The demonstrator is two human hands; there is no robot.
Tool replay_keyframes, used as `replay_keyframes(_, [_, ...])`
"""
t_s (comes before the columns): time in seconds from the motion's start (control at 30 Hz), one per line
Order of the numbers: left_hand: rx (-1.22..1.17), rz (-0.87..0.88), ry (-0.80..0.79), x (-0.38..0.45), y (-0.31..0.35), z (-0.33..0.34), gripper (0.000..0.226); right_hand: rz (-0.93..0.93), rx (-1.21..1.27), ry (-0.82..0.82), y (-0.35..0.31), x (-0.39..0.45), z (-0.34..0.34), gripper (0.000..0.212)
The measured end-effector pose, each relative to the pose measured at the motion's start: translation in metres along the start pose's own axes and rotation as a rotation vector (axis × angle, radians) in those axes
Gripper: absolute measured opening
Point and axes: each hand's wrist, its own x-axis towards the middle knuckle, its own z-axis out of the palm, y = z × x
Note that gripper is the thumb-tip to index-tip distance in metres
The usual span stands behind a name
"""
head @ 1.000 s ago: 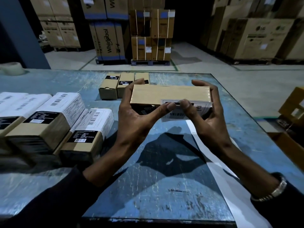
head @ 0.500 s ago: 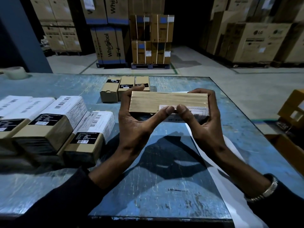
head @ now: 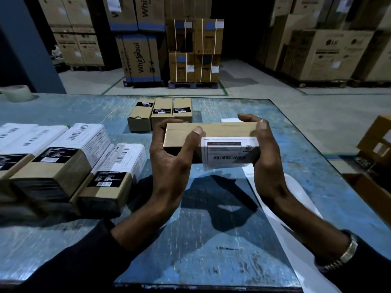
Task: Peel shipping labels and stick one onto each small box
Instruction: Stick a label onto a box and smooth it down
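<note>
I hold a small brown cardboard box (head: 211, 132) above the blue table (head: 211, 240), lengthwise between both hands. My left hand (head: 171, 163) grips its left end, thumb lying across the near top edge. My right hand (head: 266, 157) grips the right end. A white shipping label (head: 229, 152) with a barcode covers the box's near side on the right; its lower edge hangs past the box. Several labelled boxes (head: 63, 161) lie in a row at the left. Three small boxes (head: 160, 115) stand at the table's far middle.
A long white strip of label backing paper (head: 296, 208) runs along the table under my right forearm. A tape roll (head: 15, 93) sits at the far left. Open cartons (head: 376, 144) stand off the table's right edge. Stacked appliance cartons (head: 139, 56) fill the warehouse floor behind.
The box has tipped so that its labelled near side faces me more. My thumbs, which met at the label's top edge, have parted: the left one rests on the box's top edge.
</note>
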Motion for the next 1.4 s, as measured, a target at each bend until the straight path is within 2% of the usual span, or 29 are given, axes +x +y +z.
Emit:
replay_keyframes(0.13, [0.064,0.081,-0.014,-0.004,0.006,0.002,0.068,-0.003,-0.017,-0.023,-0.007,0.000,0.001,0.040])
replay_keyframes(0.23, [0.131,0.105,-0.012,-0.005,0.005,0.003,0.066,-0.003,0.005,-0.038,-0.005,0.000,0.001,0.046])
replay_keyframes(0.33, [0.094,0.048,0.011,-0.002,0.004,0.000,0.063,0.001,0.002,-0.055,-0.003,0.003,0.001,0.034])
replay_keyframes(0.4, [0.081,0.025,0.034,-0.001,0.005,0.000,0.054,0.038,0.013,-0.066,-0.002,0.005,0.001,0.030])
replay_keyframes(0.53, [0.087,-0.004,0.060,0.001,0.002,0.003,0.028,0.129,0.054,-0.027,0.000,0.009,0.000,0.055])
replay_keyframes(0.6, [0.087,-0.010,0.069,0.003,0.000,0.001,0.021,0.153,0.093,-0.058,-0.002,0.008,0.001,0.062])
replay_keyframes(0.7, [0.068,-0.005,0.039,0.002,0.000,-0.001,0.042,0.065,-0.027,-0.109,-0.002,0.005,0.000,0.050])
replay_keyframes(0.8, [0.122,0.026,-0.023,0.001,-0.002,-0.001,0.067,0.038,-0.025,-0.113,0.001,0.005,-0.002,0.047])
replay_keyframes(0.9, [0.162,0.032,-0.033,0.002,-0.005,-0.002,0.074,0.071,0.039,-0.123,0.000,0.006,-0.005,0.027])
replay_keyframes(0.97, [0.169,0.034,-0.029,0.002,-0.006,-0.003,0.075,0.098,0.067,-0.107,0.000,0.006,-0.006,0.031])
replay_keyframes(1.07, [0.158,0.025,-0.030,0.004,-0.007,-0.004,0.072,0.126,0.067,-0.091,-0.002,0.006,-0.004,0.052])
replay_keyframes(1.23, [0.129,0.010,0.053,0.006,-0.006,-0.004,0.047,0.059,-0.012,-0.141,0.000,0.000,-0.001,0.054])
replay_keyframes(1.4, [0.142,0.008,0.085,0.005,-0.007,-0.004,0.033,0.077,0.045,-0.130,-0.002,0.002,0.000,0.025])
